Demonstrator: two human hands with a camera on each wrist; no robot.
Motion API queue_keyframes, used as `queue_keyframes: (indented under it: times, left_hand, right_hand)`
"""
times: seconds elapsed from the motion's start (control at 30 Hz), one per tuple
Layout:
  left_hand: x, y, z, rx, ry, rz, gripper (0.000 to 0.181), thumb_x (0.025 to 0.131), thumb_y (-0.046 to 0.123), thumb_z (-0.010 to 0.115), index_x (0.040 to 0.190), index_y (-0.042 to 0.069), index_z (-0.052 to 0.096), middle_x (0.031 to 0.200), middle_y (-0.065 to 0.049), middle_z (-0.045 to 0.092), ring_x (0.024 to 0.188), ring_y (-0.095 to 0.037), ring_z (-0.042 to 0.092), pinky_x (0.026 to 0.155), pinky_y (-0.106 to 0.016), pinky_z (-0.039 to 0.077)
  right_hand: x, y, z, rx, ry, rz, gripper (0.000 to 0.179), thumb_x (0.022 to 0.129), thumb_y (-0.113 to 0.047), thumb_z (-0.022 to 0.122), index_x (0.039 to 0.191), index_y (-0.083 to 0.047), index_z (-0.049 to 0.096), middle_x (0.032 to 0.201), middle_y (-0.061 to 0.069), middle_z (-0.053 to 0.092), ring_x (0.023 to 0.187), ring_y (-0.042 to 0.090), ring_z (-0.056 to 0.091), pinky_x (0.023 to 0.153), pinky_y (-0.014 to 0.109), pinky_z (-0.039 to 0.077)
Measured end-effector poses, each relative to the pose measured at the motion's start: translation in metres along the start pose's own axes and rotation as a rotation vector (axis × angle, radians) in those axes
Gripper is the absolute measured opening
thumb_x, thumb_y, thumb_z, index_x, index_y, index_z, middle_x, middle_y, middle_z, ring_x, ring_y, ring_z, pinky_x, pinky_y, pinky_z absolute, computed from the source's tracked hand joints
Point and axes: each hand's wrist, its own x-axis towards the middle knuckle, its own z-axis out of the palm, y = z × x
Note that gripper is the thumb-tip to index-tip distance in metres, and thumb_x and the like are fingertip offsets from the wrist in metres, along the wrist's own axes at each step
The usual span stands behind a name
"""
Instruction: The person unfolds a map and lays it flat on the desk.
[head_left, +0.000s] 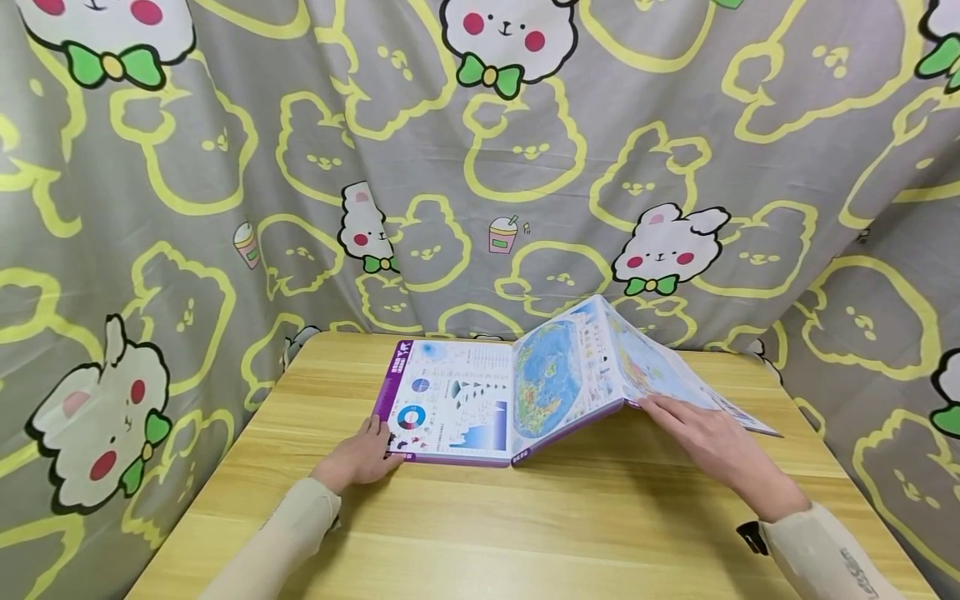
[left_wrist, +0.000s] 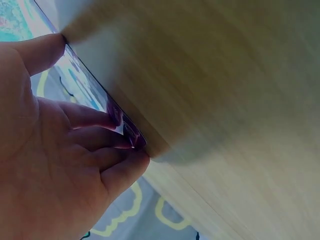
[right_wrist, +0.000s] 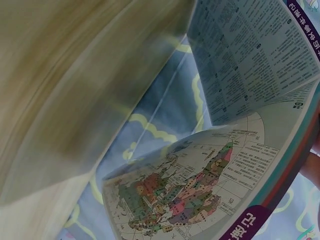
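A folding map sheet with a purple border stands partly unfolded on the table. Its left panel lies flat, showing charts; the middle panel, with a blue world map, slopes up to a raised fold, and the right panels slope down beyond it. My left hand rests on the lower left corner; the left wrist view shows its fingertips and thumb along the edge. With fingers extended, my right hand touches the near edge right of the fold. The right wrist view shows the underside, with a coloured map and printed text; most of the right hand is hidden behind it.
The wood-grain table extends in front of the sheet and to both sides. A grey curtain with cartoon rabbits and yellow outlines hangs behind the table and along its left and right sides.
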Motion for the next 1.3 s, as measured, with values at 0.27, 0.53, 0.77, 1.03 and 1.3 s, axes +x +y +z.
queue_keyframes:
  times: [0.27,0.53,0.77,1.03,1.3]
  left_hand:
    - [-0.002,-0.004,-0.002,-0.007,-0.004,-0.006,0.076,0.095,0.04,0.052,0.139,-0.017,0.027,0.146,-0.038,0.017,0.135,-0.048,0.02,0.106,-0.055,0.028]
    - [-0.002,-0.01,-0.003,-0.021,-0.016,-0.019,0.076,0.095,0.04,0.052,0.139,-0.017,0.026,0.147,-0.038,0.015,0.136,-0.048,0.018,0.107,-0.055,0.026]
    - [-0.001,-0.018,-0.003,-0.037,-0.017,-0.016,0.076,0.095,0.038,0.052,0.139,-0.018,0.026,0.147,-0.038,0.014,0.136,-0.049,0.016,0.108,-0.056,0.024]
    - [-0.001,-0.025,-0.005,-0.039,-0.014,-0.003,0.076,0.095,0.038,0.052,0.139,-0.018,0.026,0.147,-0.038,0.015,0.136,-0.049,0.017,0.108,-0.055,0.024]
    - [-0.001,-0.03,-0.006,-0.048,-0.016,-0.015,0.076,0.094,0.037,0.053,0.14,-0.017,0.026,0.147,-0.037,0.014,0.136,-0.048,0.016,0.109,-0.054,0.022]
  right_hand:
    - [-0.008,0.0,0.002,-0.002,-0.009,0.018,0.052,0.105,-0.013,0.011,0.123,-0.003,0.06,0.113,0.014,0.063,0.076,0.027,0.065,0.052,0.039,0.052]
    - [-0.018,0.001,0.007,0.003,-0.002,0.003,0.053,0.105,-0.013,0.011,0.121,-0.005,0.061,0.11,0.012,0.065,0.072,0.025,0.064,0.046,0.036,0.05]
    - [-0.024,0.002,0.013,-0.001,-0.024,0.004,0.055,0.105,-0.016,0.01,0.119,-0.005,0.062,0.111,0.012,0.065,0.079,0.027,0.065,0.051,0.039,0.052]
    - [-0.033,0.003,0.018,0.01,-0.088,0.009,0.049,0.101,-0.011,0.017,0.119,-0.006,0.062,0.108,0.012,0.064,0.085,0.029,0.065,0.054,0.042,0.054]
    - [-0.039,0.002,0.023,0.015,-0.116,0.001,0.045,0.085,-0.003,0.032,0.117,-0.008,0.063,0.107,0.012,0.065,0.087,0.031,0.065,0.059,0.045,0.055]
